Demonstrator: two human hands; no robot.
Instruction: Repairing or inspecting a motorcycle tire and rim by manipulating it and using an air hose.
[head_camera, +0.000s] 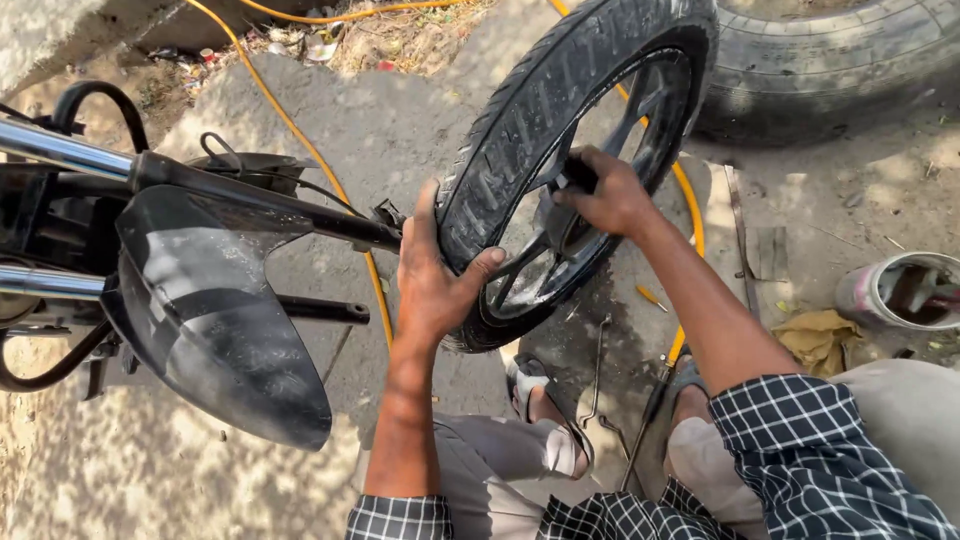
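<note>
My left hand (432, 280) wraps the tyre (520, 130), grip pinching its tread; my right hand (608, 195) is clenched on the wheel hub (556, 222), beside the mudguard (215, 300).

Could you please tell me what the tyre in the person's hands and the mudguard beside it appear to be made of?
The tyre looks like matt black rubber, with moulded tread grooves; the left hand grips it. The mudguard seems to be glossy black plastic, possibly painted metal, given its smooth curve and sharp reflections. The right hand holds the wheel's dark spokes.
</note>
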